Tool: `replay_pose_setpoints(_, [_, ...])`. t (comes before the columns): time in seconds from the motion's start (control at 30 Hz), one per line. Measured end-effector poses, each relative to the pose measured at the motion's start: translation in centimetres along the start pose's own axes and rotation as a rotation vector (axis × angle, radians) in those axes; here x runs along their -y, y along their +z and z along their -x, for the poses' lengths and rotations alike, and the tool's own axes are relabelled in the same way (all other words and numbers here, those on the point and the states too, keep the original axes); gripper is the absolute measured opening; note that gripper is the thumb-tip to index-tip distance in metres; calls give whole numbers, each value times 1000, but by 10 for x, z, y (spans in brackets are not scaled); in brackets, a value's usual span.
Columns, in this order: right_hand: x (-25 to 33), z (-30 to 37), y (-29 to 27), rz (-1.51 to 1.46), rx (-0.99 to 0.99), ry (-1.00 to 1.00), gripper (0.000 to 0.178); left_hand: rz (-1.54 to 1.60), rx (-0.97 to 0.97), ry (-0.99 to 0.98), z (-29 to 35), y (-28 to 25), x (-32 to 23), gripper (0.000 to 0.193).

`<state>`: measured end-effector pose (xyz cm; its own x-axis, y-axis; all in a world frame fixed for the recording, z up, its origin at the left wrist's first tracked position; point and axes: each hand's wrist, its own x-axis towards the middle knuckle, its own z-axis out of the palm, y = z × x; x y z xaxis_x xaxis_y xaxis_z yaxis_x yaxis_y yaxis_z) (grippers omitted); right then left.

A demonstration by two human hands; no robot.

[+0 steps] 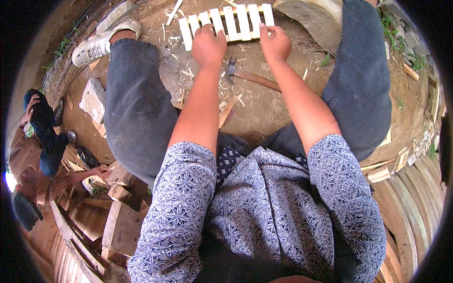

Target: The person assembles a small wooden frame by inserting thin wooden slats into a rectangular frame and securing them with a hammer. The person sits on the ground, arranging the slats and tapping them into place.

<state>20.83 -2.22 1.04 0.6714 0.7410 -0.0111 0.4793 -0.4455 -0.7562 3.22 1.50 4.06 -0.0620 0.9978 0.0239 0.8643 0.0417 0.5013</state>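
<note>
A small slatted wooden panel (243,22) lies in front of me, with several pale slats set side by side across crosswise strips. My left hand (209,45) is closed on its near edge, left of the middle, fingers curled over the slats. At the right end, my right hand (276,43) holds the near edge between thumb and fingers; its fingertips are partly hidden. Between my forearms and the panel rests a hammer (255,78) on the dirt, its dark head to the left and part of its wooden handle behind my right forearm.
Wood splinters and offcuts (228,111) litter the ground. A large stone (311,19) sits at the far right, a pale rock (93,100) by my left leg. Another person (40,155) crouches at the left, a hand near wood blocks (123,226). Curved boards (406,207) lie at the right.
</note>
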Motion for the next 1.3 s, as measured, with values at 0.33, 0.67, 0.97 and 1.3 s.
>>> replay_pose_setpoints(0.33, [-15, -13, -13, -34, -80, 121, 37, -31, 55, -22, 3, -9, -5, 45])
replay_pose_setpoints(0.67, [-17, -9, -13, 6, -39, 92, 36, 7, 70, -7, 3, -6, -5, 36])
replay_pose_setpoints(0.97, [-23, -9, -7, -60, -52, 53, 35, 9, 30, 44, 1, 3, -1, 32])
replay_pose_setpoints(1.3, [-25, -9, -5, -90, -26, 94, 32, 24, 28, 67, 0, 4, -1, 31])
